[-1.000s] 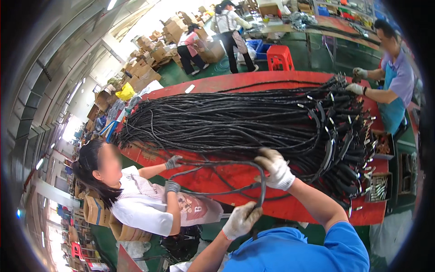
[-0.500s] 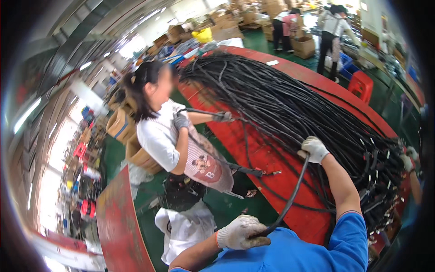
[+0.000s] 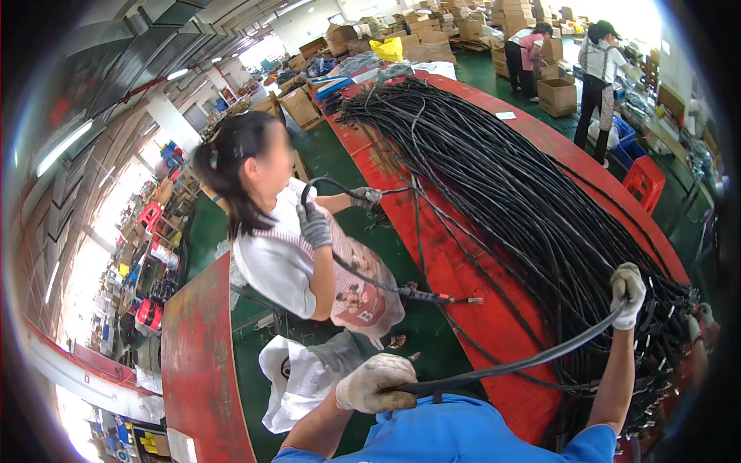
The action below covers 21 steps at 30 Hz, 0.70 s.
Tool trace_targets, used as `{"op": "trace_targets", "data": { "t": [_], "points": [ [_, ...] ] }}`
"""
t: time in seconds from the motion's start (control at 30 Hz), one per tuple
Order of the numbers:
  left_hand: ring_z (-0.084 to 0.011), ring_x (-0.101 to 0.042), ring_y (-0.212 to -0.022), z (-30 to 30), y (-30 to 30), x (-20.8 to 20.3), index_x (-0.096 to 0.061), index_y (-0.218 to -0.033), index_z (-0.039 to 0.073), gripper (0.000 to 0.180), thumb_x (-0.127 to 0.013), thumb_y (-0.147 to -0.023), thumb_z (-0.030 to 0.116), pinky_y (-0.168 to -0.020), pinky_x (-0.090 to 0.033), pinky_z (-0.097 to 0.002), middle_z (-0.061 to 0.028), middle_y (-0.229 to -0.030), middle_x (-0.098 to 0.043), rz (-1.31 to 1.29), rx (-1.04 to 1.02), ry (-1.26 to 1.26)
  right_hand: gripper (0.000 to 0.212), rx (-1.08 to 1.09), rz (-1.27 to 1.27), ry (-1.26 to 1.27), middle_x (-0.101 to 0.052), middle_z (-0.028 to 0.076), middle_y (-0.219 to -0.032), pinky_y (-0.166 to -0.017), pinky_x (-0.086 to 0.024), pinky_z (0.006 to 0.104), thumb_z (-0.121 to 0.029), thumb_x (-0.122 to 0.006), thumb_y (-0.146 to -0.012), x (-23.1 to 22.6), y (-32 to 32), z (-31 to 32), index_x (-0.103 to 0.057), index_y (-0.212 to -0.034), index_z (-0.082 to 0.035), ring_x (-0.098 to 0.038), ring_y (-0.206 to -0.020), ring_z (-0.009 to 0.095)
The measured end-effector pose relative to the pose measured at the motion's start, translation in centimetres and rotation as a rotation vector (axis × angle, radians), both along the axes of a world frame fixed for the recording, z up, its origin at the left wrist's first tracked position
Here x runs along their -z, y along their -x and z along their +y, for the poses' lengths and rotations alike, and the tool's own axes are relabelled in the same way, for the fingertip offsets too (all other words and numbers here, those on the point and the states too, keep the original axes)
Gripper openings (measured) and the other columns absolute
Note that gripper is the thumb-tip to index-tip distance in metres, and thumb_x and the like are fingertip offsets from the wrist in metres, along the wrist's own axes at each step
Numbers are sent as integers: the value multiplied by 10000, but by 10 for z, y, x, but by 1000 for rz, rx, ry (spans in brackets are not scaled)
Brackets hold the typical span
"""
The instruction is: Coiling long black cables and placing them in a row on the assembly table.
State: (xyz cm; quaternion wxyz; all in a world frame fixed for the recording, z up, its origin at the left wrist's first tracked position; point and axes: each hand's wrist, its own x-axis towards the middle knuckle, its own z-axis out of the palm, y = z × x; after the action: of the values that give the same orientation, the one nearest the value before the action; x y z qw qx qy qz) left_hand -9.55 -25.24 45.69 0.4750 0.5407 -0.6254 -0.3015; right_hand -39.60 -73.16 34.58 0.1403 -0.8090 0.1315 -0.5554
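White knitted gloves covered both hands of the wearer. Left hand [image 3: 378,383]: closed in a fist around one end section of a thick black cable [image 3: 513,366], held low and close before the blue shirt [image 3: 444,432], forearm slanting up from the lower edge. Right hand [image 3: 628,295]: raised farther out to the right, forearm nearly upright, fingers curled on the same cable. Between the two fists the cable ran in a shallow bow, over the near edge of a red table [image 3: 513,407]; whether it continued past the right glove could not be told.

Loose strands lay on the tabletop beneath that span. Beyond them a long bundle of black cables [image 3: 494,170] filled most of the table, its crowded ends near the right hand.

To the left, a co-worker [image 3: 289,247] in grey gloves stood at the table's side, holding another cable [image 3: 363,275] and occupying that flank. A white bag [image 3: 309,378] lay on the green floor, near a red panel [image 3: 204,363]. Farther off: a red stool [image 3: 644,184], cardboard boxes [image 3: 557,96] and two more people
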Motion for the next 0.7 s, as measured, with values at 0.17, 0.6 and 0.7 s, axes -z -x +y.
{"op": "trace_targets", "data": {
  "t": [0.17, 0.6, 0.7],
  "points": [
    [-351, -645, -708, 2, -19, 5, -668, -796, -27, 273, -805, -880, 194, -705, -544, -454, -131, -733, -638, 172, -31, 56, 277, -19, -185, -93, -554, 61, -681, -761, -483, 370, -137, -502, -1030, -31, -13, 18, -528, -779, -22, -574, -737, 238],
    [-167, -582, -661, 40, -27, 45, -699, -921, -42, 505, -747, -983, 457, -594, -457, -333, -89, -804, -636, 400, -193, -67, 51, -136, 223, -470, -679, 92, -780, -669, -527, 355, -37, -675, -910, 64, -154, 12, -698, -880, -4, -671, -718, 203],
    [-105, -524, -642, 43, -29, 53, -702, -982, -57, 534, -718, -1004, 476, -557, -396, -280, -44, -791, -622, 397, -245, -29, 73, -174, 454, -393, -691, 153, -744, -657, -538, 407, -99, -726, -893, 83, -174, 29, -716, -873, -29, -708, -710, 311]
  ]
}}
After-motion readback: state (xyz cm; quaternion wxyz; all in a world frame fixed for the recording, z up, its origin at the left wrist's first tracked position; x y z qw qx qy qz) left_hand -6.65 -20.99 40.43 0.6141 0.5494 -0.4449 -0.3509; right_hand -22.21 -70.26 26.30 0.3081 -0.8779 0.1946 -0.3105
